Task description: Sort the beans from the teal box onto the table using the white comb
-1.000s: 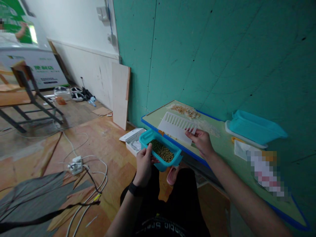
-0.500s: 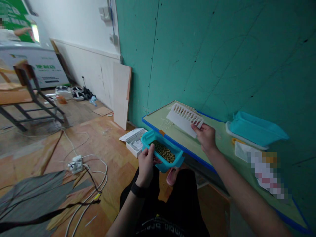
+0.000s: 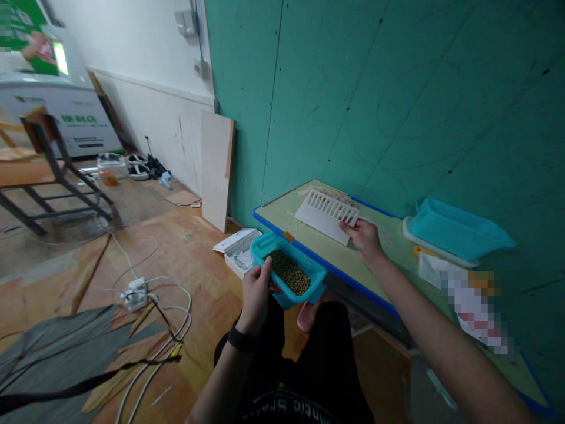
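My left hand (image 3: 256,290) grips the near rim of a teal plastic tray (image 3: 309,271) filled with green beans (image 3: 289,275), held just below the table's blue front edge. My right hand (image 3: 362,235) is closed on the corner of a white slotted plastic scraper (image 3: 324,213), which lies tilted on the green table (image 3: 326,250). Behind the scraper's far edge a thin line of pale grains (image 3: 335,194) shows near the wall.
A teal lidded box (image 3: 457,228) on a white base stands at the table's right, with white paper beside it. On the wooden floor lie an open white box (image 3: 236,248), a power strip (image 3: 135,294) and several cables. A board (image 3: 215,171) leans against the wall.
My right hand moved the white scraper away from the table's front edge toward the wall, so it now covers most of the grains. The teal tray stayed almost in place.
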Demonstrator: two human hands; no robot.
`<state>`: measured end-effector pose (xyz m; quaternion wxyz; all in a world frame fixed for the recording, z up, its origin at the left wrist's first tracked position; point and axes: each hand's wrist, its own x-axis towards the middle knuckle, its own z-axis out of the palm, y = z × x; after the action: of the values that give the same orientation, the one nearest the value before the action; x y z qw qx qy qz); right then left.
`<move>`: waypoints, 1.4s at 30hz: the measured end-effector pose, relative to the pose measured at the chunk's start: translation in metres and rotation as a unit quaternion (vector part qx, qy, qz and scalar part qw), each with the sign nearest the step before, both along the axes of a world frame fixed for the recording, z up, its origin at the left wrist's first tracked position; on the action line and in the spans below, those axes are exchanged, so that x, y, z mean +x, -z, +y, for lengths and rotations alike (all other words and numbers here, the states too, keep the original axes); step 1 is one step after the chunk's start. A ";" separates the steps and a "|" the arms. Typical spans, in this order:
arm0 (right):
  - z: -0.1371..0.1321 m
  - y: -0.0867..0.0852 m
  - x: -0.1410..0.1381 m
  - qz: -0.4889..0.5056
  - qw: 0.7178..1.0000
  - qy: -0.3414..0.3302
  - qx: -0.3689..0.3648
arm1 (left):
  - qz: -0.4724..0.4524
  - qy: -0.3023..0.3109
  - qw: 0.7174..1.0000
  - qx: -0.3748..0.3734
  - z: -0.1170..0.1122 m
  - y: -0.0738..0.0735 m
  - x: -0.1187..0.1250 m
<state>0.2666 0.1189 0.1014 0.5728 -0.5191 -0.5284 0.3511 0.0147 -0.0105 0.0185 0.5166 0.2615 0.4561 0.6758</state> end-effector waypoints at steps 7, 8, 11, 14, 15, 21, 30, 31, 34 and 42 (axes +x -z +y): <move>0.008 0.000 -0.001 0.001 1.000 0.016 0.017 | 0.011 0.006 1.000 -0.001 -0.001 -0.004 0.000; 0.009 0.001 -0.001 -0.001 1.000 0.015 0.017 | 0.010 0.005 1.000 -0.002 -0.001 -0.005 0.000; 0.010 0.004 0.000 -0.010 1.000 0.002 0.020 | 0.009 0.002 1.000 -0.007 -0.001 -0.005 0.000; 0.006 0.004 -0.001 -0.017 1.000 -0.011 0.019 | 0.009 0.005 1.000 -0.007 -0.001 -0.005 0.000; 0.004 0.004 -0.002 -0.015 1.000 -0.014 0.016 | 0.008 0.005 1.000 -0.007 -0.001 -0.005 0.000; -0.008 0.000 -0.009 -0.003 0.999 -0.034 0.000 | 0.002 0.003 1.000 -0.006 -0.001 -0.003 0.000; -0.028 -0.003 -0.019 0.007 0.998 -0.058 -0.011 | -0.001 0.000 1.000 -0.009 0.001 -0.002 0.000; -0.031 -0.004 -0.020 0.008 0.998 -0.059 -0.014 | -0.002 0.001 1.000 -0.010 0.001 -0.002 0.001; -0.041 -0.004 -0.023 0.006 0.998 -0.060 -0.021 | -0.004 0.006 1.000 -0.013 0.001 -0.002 0.001; -0.067 -0.004 -0.037 -0.034 0.997 -0.057 0.027 | -0.031 0.016 0.999 -0.016 -0.003 -0.012 0.002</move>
<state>0.2297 0.0523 0.1054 0.5474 -0.4840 -0.5857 0.3508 0.0166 -0.0133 0.0308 0.5452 0.2392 0.4465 0.6679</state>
